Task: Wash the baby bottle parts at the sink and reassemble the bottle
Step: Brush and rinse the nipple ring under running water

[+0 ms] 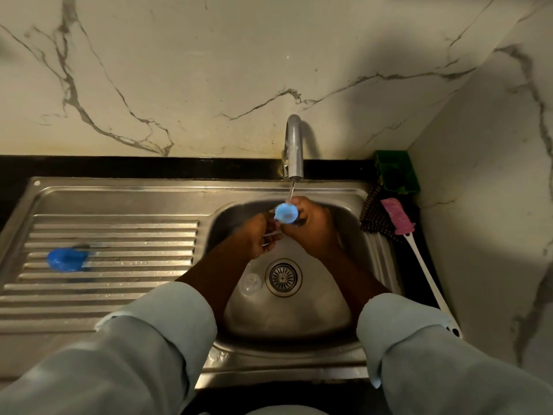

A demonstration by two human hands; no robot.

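Observation:
My right hand (314, 227) grips a light blue bottle part (285, 212) and holds it under a thin stream from the tap (294, 146), above the steel sink bowl (344, 223). My left hand (259, 235) is curled beside it, its fingers touching the part's lower end; what it grips there is blurred. A clear round part (252, 283) lies in the bowl left of the drain (283, 277). A darker blue part (67, 259) rests on the ribbed drainboard (119, 235) at the left.
A pink-headed bottle brush (398, 217) with a long white handle lies on the counter right of the sink, next to a dark scrubber (374, 217). A green holder (396, 172) stands in the back right corner. Marble walls close in behind and at the right.

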